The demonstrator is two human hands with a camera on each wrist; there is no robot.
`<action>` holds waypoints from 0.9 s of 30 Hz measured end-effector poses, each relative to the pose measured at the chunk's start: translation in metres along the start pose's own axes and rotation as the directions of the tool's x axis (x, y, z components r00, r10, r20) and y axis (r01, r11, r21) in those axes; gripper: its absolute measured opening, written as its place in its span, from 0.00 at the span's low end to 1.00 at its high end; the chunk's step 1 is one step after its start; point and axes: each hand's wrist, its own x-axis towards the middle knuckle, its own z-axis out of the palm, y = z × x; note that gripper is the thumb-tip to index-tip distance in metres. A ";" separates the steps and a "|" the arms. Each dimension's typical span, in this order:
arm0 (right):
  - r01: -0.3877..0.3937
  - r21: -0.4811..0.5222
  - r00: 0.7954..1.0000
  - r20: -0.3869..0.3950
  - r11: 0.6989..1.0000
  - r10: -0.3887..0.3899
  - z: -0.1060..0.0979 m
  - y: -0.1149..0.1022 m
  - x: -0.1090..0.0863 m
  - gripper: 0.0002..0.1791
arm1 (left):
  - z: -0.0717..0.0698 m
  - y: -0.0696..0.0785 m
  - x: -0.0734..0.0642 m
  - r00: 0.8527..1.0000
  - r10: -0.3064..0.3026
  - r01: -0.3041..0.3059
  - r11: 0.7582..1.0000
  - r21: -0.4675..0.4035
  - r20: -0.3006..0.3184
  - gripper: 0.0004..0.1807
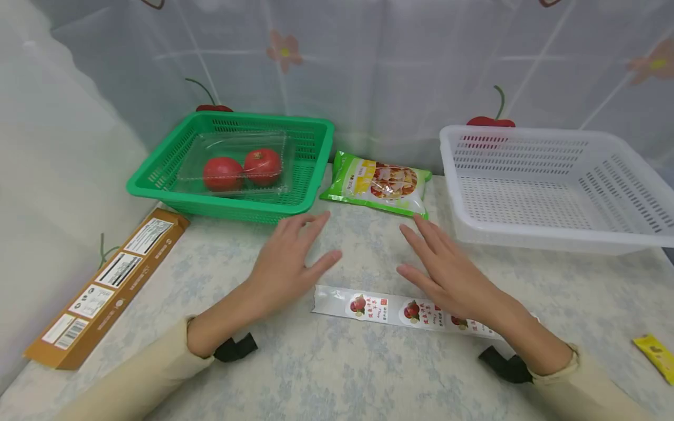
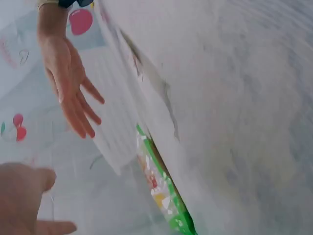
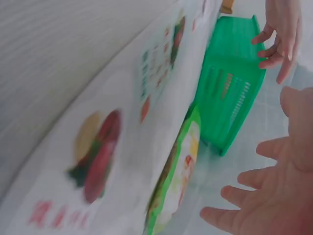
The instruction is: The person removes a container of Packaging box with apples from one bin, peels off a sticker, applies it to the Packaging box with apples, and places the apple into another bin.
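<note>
Both hands hover over the table with fingers spread and nothing in them. My left hand (image 1: 286,266) is in front of the green basket (image 1: 221,204); my right hand (image 1: 444,266) is above a strip of fruit-printed stickers (image 1: 337,301) and partly covers it. In the basket lies a clear plastic box (image 1: 210,146) with two red round fruits (image 1: 223,174). Between and beyond the hands sits a green-edged snack bag (image 1: 389,181). From the left wrist view, the right hand (image 2: 66,81) shows with fingers extended; the right wrist view shows the left hand (image 3: 283,34) near the basket.
A white perforated basket (image 1: 526,228) stands at the back right. Along the left edge lies a long brown box (image 1: 107,289) with labels. A small yellow packet (image 1: 655,356) is at the far right. A patterned curtain (image 1: 368,70) hangs behind the table.
</note>
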 end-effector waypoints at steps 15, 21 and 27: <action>0.057 0.639 0.984 -0.168 0.767 0.067 -0.013 -0.058 0.077 0.23 | -0.029 -0.052 0.004 0.726 -0.682 0.358 0.484 -0.798 -0.088 0.33; -0.003 0.686 0.988 -0.109 0.727 0.106 -0.013 -0.082 0.123 0.25 | -0.027 -0.060 0.004 0.714 -0.699 0.414 0.460 -0.785 -0.033 0.40; -0.070 0.816 0.983 -0.040 0.573 0.178 -0.007 -0.106 0.173 0.28 | -0.023 -0.063 0.004 0.679 -0.733 0.462 0.456 -0.761 -0.027 0.44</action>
